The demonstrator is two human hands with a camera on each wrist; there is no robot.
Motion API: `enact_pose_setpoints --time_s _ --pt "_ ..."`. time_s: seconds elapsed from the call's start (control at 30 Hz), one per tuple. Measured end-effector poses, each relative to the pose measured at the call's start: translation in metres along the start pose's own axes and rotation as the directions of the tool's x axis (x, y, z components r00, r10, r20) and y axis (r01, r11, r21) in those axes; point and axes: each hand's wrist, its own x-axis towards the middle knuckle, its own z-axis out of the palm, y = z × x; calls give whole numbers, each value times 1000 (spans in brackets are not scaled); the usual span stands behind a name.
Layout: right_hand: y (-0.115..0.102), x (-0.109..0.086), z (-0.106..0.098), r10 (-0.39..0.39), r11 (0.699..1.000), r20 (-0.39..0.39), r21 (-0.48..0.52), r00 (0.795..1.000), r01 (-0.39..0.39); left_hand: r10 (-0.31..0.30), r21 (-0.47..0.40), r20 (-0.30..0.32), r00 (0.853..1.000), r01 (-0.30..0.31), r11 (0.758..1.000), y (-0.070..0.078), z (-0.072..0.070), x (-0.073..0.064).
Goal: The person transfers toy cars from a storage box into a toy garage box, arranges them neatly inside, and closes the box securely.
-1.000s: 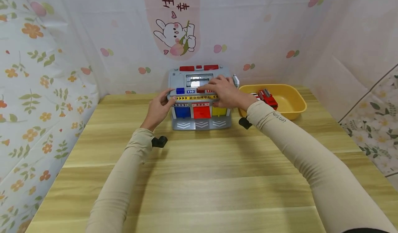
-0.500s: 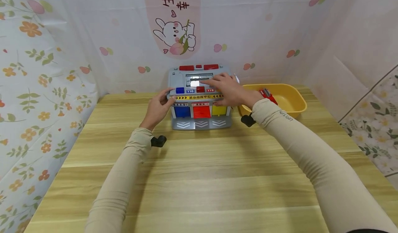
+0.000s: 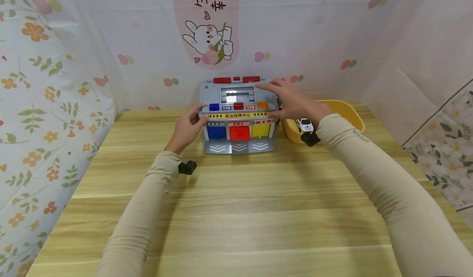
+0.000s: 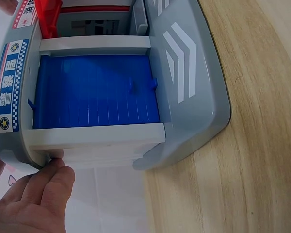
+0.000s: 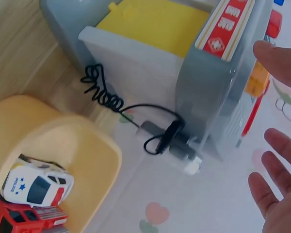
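Note:
A grey toy emergency-station garage stands at the back of the table. My left hand grips its upper left corner, thumb in front; in the left wrist view, curled fingertips tuck under the roof edge. The blue door is down, while the red door sticks outward from its bay, showing the inside. A yellow door fills the right bay. My right hand is beside the roof's upper right end, fingers spread and holding nothing, near the orange light.
A yellow bin stands right of the garage, partly behind my right forearm. It holds a white police car and a red toy vehicle. A coiled black cord runs to a small grey-and-white piece at the garage's side.
My right hand has moved right, off the roof, uncovering the roof lights, the 119 label and the yellow door. The police car now shows in the bin. My left hand stays put.

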Motion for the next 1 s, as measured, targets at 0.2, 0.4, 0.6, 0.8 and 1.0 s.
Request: enact_pose_setpoints --time_s 0.2,0.4,0.6,0.8,1.0 --pt "16 -8 -1 44 998 -29 52 999 -42 -8 -10 13 1000 9 1000 1 -1 0" --pt "35 -18 0 82 995 -90 69 992 -76 -14 -5 9 1000 15 1000 0 -1 0" --pt "49 -28 6 108 989 -155 121 982 -90 -18 -1 12 1000 18 1000 1 -1 0" --pt "68 -37 17 181 975 -201 166 963 -149 -10 -9 6 1000 10 1000 -1 -1 1" --pt "86 -49 25 282 941 -178 243 943 -235 -6 -16 1 1000 6 1000 -2 -1 2"
